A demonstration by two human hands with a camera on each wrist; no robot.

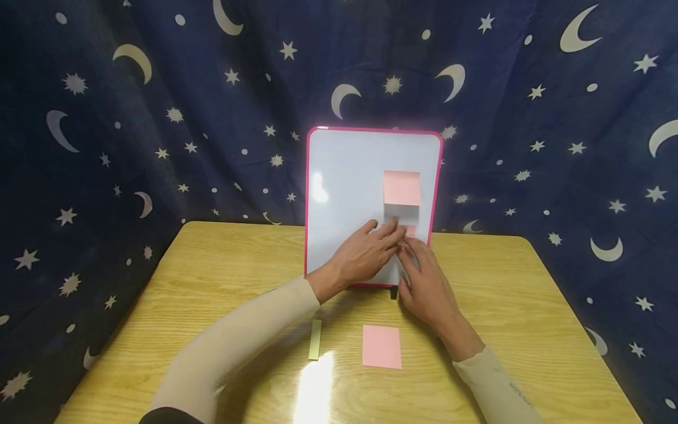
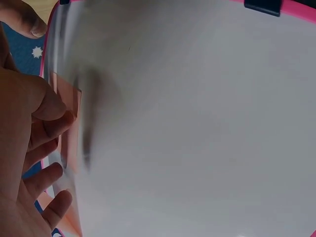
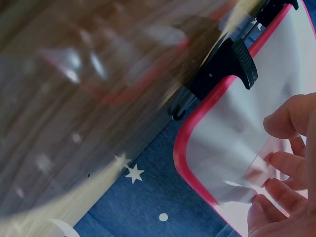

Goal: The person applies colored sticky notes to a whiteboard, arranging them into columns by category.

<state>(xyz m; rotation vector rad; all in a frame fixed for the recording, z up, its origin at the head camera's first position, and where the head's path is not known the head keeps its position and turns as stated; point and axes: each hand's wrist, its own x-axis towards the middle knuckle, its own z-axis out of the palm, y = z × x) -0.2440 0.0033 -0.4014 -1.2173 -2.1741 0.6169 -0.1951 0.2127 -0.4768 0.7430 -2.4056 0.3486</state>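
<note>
A whiteboard point(image 1: 346, 200) with a pink frame stands upright on the table. On its right half, a pink sticky note point(image 1: 402, 188) is stuck, its bottom edge lifted off the surface. Below that, a second pink note point(image 2: 72, 138) lies against the board, mostly covered by fingers in the head view. My left hand point(image 1: 365, 253) reaches across with extended fingers pressing on this lower note. From the lower right, my right hand point(image 1: 428, 282) touches the same note with its fingertips, close beside the left fingers; its fingers are slightly bent in the right wrist view.
On the wooden table point(image 1: 222, 265) in front of the board lie another pink sticky note point(image 1: 382, 347) and a narrow yellow strip point(image 1: 315, 340). Black clip-like feet point(image 3: 224, 69) hold the board's lower edge. A dark blue star-and-moon curtain point(image 1: 222, 118) hangs behind.
</note>
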